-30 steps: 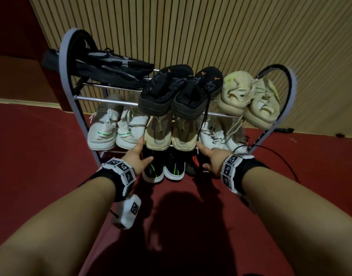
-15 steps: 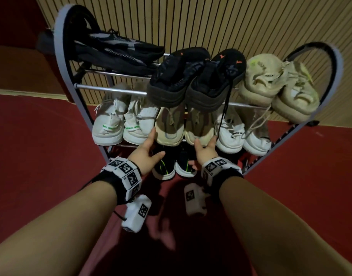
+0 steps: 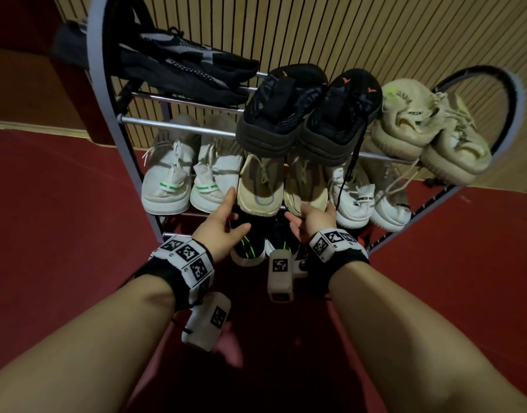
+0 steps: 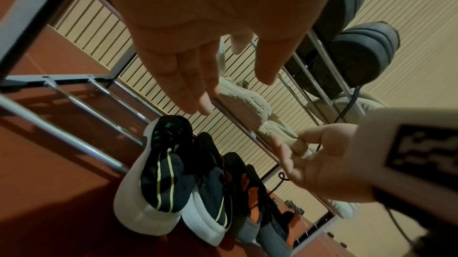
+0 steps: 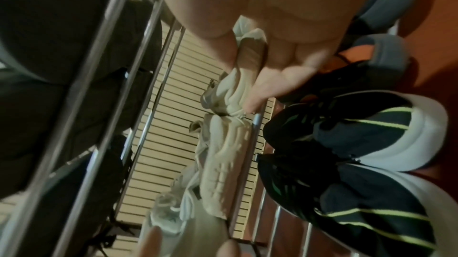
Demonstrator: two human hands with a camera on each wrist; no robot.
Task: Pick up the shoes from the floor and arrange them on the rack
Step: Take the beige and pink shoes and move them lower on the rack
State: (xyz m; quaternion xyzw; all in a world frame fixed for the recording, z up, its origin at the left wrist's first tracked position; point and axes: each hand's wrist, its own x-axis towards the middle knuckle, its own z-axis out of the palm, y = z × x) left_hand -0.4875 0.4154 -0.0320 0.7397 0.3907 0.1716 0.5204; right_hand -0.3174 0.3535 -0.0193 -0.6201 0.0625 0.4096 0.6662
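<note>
A tan pair sits on the middle tier of the metal rack (image 3: pixel 178 126). My left hand (image 3: pixel 226 216) is open beside the left tan shoe (image 3: pixel 259 186), its index finger touching the shoe's side. In the left wrist view the left hand (image 4: pixel 223 85) has straight fingers and holds nothing. My right hand (image 3: pixel 310 216) holds the toe of the right tan shoe (image 3: pixel 304 186) between thumb and fingers. In the right wrist view that shoe's sole (image 5: pixel 238 85) lies against the right hand (image 5: pixel 247 69).
Dark sneakers (image 3: pixel 181 64), a black pair (image 3: pixel 310 114) and a beige pair (image 3: pixel 423 129) fill the top tier. White pairs (image 3: pixel 190 180) (image 3: pixel 369 201) flank the tan pair. Black shoes with green stripes (image 3: pixel 250 245) stand on the bottom tier. Red floor (image 3: pixel 62 219) surrounds the rack.
The head has come closer to the rack. My right hand moved left from the white shoe to the right tan shoe's toe. My left hand's index finger rose to the left tan shoe's side.
</note>
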